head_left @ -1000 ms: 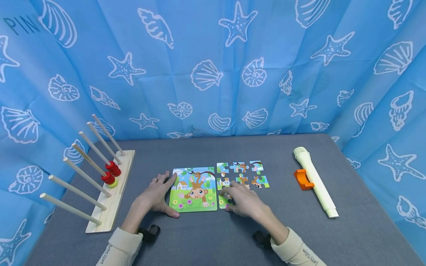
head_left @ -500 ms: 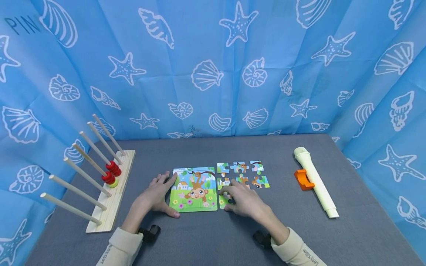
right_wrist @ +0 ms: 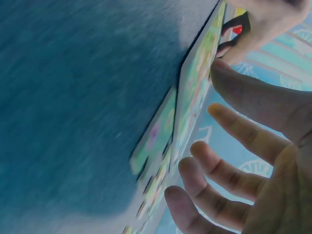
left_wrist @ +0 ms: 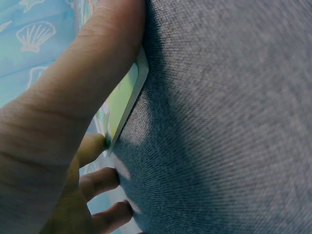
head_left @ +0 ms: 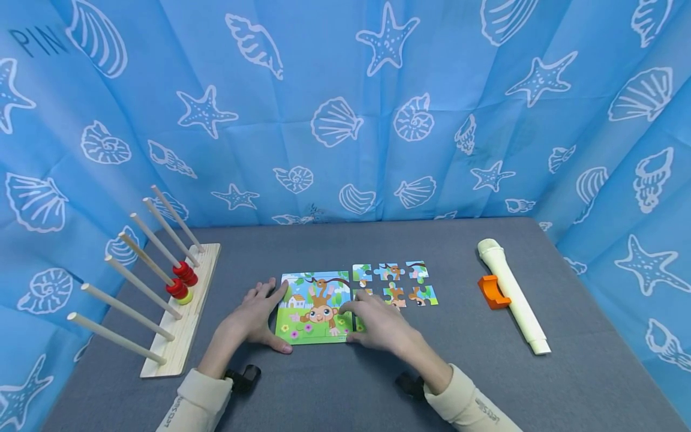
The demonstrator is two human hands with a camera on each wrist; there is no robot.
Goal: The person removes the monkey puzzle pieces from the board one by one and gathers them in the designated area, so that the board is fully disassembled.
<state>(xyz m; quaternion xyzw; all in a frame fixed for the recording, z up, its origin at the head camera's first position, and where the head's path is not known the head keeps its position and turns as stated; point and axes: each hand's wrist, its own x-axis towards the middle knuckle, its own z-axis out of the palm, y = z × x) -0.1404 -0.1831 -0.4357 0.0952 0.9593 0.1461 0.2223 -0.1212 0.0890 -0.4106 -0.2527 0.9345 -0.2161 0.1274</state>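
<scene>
A square monkey puzzle board point(head_left: 315, 312) lies flat on the grey table. Spread around its left side, my left hand point(head_left: 251, 315) touches the board, with the thumb at the near left corner and the index finger along the left edge. My right hand point(head_left: 380, 324) is over the board's right edge, thumb and index fingertips above the picture. Between its parted fingers point(right_wrist: 234, 170) nothing shows in the right wrist view. A green piece with a purple flower point(right_wrist: 153, 134) lies beside the board, partly hidden by that hand in the head view. Several loose pieces point(head_left: 423, 295) lie beyond it in rows.
A wooden counting rack point(head_left: 183, 324) with upright pegs and red and yellow-green rings point(head_left: 178, 289) stands at the left. On the right, a cream toy microphone point(head_left: 513, 297) lies beside an orange curved block point(head_left: 493, 292). A blue shell-print curtain point(head_left: 345, 108) hangs behind the table.
My right hand has moved left, from over the loose pieces to the board's right edge. The left hand stays where it was at the board's left side.
</scene>
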